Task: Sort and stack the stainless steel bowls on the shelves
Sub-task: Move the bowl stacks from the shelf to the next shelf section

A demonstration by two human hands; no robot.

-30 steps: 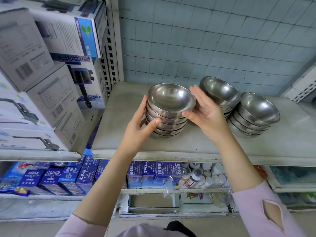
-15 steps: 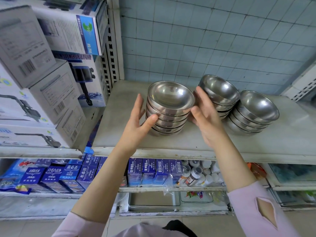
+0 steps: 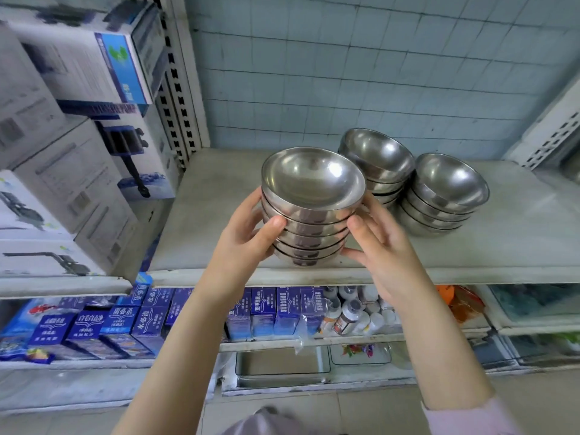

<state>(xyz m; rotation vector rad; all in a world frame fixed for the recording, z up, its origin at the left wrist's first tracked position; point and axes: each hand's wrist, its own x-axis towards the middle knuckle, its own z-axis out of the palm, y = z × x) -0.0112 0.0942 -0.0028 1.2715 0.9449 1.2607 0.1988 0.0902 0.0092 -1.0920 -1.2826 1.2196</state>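
A stack of several nested steel bowls sits at the front edge of the grey shelf; I cannot tell whether it is lifted off the surface. My left hand grips its left side, thumb across the front. My right hand clasps the right side, thumb near the bottom bowl. Behind and to the right stand a second bowl stack and a third bowl stack, close against each other.
Large white product boxes fill the shelf to the left, past a perforated upright. A tiled wall backs the shelf. Below are small blue cartons and white bottles.
Half a second ago both hands were open beside the stack; now they clasp it. The stack has come forward to the shelf's front edge.
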